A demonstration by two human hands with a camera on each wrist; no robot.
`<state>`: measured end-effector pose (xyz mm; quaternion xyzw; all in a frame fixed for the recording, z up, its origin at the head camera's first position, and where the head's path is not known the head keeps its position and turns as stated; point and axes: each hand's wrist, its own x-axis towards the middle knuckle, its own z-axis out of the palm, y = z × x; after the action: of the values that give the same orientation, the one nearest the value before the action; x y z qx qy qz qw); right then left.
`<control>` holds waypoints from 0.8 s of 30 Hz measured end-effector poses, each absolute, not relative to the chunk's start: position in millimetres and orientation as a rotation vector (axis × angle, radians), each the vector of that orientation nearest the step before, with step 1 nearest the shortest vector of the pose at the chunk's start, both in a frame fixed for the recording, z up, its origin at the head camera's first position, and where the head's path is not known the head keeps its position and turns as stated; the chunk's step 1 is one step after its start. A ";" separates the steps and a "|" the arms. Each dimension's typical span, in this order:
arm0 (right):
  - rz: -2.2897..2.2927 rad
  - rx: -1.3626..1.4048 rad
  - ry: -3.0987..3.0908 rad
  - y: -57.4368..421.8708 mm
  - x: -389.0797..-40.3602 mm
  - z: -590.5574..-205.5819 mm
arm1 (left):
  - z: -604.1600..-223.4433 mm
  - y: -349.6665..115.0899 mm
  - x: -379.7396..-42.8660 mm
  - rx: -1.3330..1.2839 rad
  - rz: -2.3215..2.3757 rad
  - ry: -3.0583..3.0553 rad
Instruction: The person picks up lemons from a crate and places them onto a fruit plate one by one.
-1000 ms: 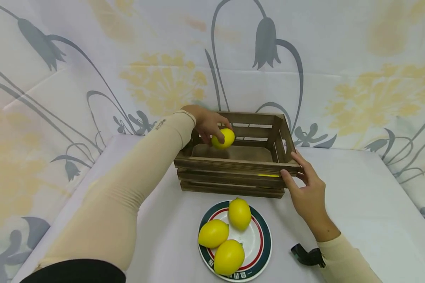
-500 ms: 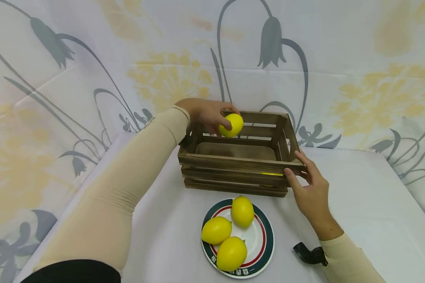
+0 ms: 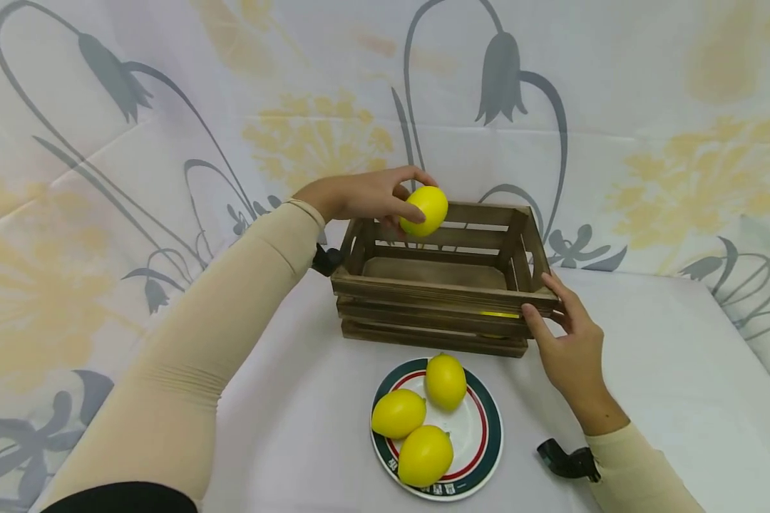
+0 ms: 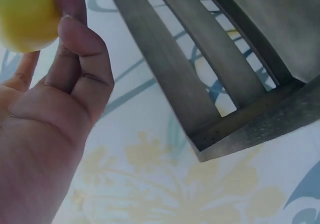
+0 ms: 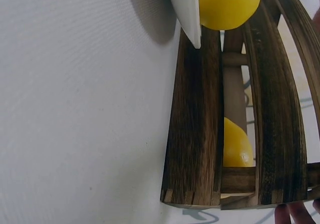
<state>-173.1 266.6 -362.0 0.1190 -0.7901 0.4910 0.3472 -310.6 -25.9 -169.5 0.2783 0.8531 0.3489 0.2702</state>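
Note:
My left hand [image 3: 366, 196] holds a yellow lemon [image 3: 428, 211] between thumb and fingers, above the back left part of a brown slatted wooden crate [image 3: 443, 291]. In the left wrist view the same lemon [image 4: 27, 18] is cut off by the frame's edge. At the crate's front right corner, my right hand [image 3: 567, 342] grips the top slat, thumb on the front and fingers along the side. Another lemon [image 5: 236, 144] lies inside the crate, seen through the slats in the right wrist view; the front wall hides most of it from the head view.
A white plate [image 3: 468, 449] with a dark green rim and red ring stands in front of the crate. On it lie three lemons [image 3: 445, 382]. White cloth [image 3: 282, 427] covers the table, and a flower-patterned cloth [image 3: 334, 71] hangs behind. Black wrist mounts [image 3: 561, 459] stick out from the sleeves.
My left hand has lifted the lemon up out of the crate's opening, to above its back edge. My right hand keeps its grip on the corner. The head view has shifted slightly left.

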 end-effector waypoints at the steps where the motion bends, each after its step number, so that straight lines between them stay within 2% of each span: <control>1: 1.275 0.309 -2.048 267.1 -173.4 -361.3 | -169.4 -26.7 -308.3 0.765 0.955 2.296; 24: 1.254 0.312 -2.055 266.2 -176.3 -362.1 | -198.6 -34.7 -256.3 1.085 1.091 2.198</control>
<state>-176.3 266.2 -362.1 0.1205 -0.7931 0.4839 0.3497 -256.3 -34.7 -198.6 0.3938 0.7978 0.3959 0.2275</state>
